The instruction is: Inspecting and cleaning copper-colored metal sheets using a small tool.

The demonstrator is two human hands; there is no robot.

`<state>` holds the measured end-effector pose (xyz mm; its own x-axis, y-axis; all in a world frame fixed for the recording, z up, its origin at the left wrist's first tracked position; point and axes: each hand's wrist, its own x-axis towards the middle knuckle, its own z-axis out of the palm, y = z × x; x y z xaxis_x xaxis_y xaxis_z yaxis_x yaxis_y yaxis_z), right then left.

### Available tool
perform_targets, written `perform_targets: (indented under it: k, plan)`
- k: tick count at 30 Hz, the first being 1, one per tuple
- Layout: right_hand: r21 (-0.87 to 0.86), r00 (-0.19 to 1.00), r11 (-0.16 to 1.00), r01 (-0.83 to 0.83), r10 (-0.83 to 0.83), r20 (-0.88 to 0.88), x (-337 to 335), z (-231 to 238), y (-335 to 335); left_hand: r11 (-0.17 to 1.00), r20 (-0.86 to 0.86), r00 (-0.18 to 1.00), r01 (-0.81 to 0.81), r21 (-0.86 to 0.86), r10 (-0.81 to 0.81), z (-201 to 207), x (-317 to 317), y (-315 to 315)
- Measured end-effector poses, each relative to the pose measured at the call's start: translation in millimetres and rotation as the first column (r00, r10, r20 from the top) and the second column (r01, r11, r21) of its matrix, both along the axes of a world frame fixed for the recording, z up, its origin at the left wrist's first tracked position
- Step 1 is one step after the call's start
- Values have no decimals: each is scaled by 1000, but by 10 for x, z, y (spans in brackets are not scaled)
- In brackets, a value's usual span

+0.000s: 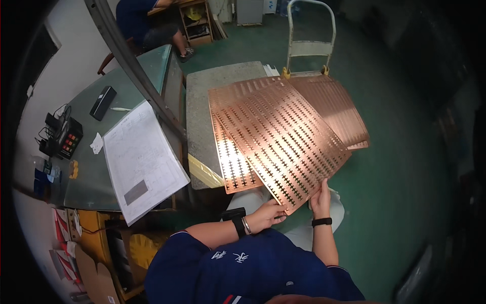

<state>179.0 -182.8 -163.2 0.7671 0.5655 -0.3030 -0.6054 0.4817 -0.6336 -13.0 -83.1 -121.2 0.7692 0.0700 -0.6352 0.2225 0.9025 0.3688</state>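
A flat copper-coloured sheet (296, 147), punched with rows of small cross-shaped holes, slants toward me. My left hand (268, 215) pinches its near corner, thumb and fingers closed on the edge. Farther right, my right hand (320, 198) grips the same sheet along its near right edge. A second perforated sheet (231, 157) lies partly beneath it on the left, mostly covered. To the far right, several similar copper sheets (336, 109) are stacked and fanned out, partly hidden by the held one.
A grey speckled slab (200, 109) lies under the sheets, beside a hand cart's upright handle (311, 48). At left, a green-topped table (88, 185) carries a paper drawing (144, 152), a black case (103, 103) and a metal post (129, 63). Another person (144, 25) sits beyond.
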Motion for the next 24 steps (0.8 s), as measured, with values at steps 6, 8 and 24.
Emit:
perform_targets:
  k: [6,8,24]
  plan:
    - [-21,978,993,120,-114,174,17,295,-31,961,-18,961,276,31,-276,56,6,-8]
    - [-42,965,980,193,-182,187,221,165,-192,930,-3,932,361,73,-361,158,-69,90]
    - [-64,894,948,312,-271,356,684,1113,-1743,368,353,876,-462,807,328,870,-30,1776]
